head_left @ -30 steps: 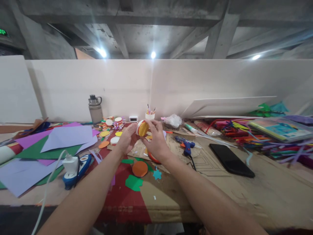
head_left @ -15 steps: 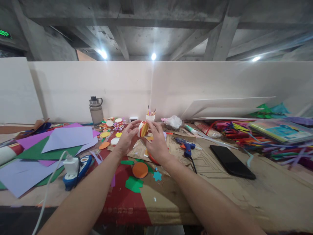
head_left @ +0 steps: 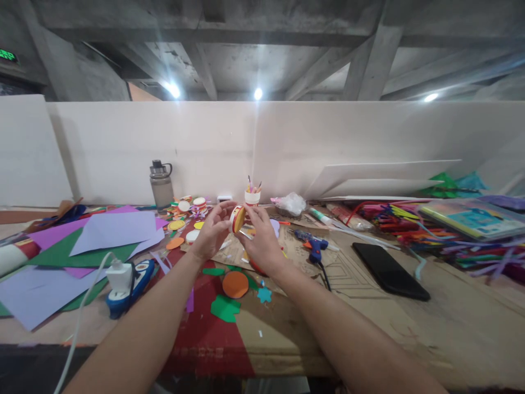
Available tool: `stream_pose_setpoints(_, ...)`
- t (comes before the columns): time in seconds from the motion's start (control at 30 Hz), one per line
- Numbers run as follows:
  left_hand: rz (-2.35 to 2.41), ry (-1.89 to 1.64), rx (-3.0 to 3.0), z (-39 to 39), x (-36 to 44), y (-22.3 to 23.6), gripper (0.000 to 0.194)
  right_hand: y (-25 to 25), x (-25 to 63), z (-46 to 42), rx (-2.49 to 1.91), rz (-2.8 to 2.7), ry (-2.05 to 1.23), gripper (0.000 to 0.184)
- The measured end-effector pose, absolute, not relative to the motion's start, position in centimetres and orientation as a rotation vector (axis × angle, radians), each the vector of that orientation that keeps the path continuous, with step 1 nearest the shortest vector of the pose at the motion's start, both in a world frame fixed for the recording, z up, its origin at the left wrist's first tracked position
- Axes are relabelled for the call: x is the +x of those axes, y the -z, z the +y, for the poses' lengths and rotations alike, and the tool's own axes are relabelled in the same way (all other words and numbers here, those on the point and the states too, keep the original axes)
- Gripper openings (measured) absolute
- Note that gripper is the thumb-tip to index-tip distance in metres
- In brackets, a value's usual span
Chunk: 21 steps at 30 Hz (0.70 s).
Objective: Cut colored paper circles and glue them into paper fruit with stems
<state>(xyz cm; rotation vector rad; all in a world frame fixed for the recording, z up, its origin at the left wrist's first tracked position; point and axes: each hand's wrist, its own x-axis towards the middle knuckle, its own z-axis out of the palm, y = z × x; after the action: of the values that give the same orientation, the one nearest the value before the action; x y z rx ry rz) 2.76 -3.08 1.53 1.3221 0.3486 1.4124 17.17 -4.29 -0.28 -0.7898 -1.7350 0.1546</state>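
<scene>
A small round paper drum [head_left: 238, 219], with a red and white rim and a yellow face, is held up above the table between my hands. My left hand [head_left: 215, 230] grips its left side, thumb in front and fingers behind. The fingers of my right hand [head_left: 262, 238] are bent against its right edge; a thin pale sliver near the right thumb is too small to make out. Under my wrists lie an orange paper disc [head_left: 235, 285], a green paper scrap [head_left: 225, 309] and a blue paper star [head_left: 264, 295]. Similar red and white drums [head_left: 199, 203] stand behind my left hand.
A blue glue gun [head_left: 315, 249] and a black phone [head_left: 389, 271] lie to the right. At left are coloured paper sheets [head_left: 115, 232] and a power strip [head_left: 129, 287] with a white cable. A bottle [head_left: 161, 186] and a pencil cup [head_left: 252, 197] stand at the back.
The paper drum has turned slightly in my hands, so its yellow face shows more upright. My right hand has shifted a little around it.
</scene>
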Motion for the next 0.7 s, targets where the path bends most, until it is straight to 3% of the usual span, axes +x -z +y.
stream_pose_setpoints(0.7,0.313,-1.410,1.372,-3.26,2.83,-1.47,0.042,0.13,17.16,-4.61,-0.778,-1.740,-0.142,0.070)
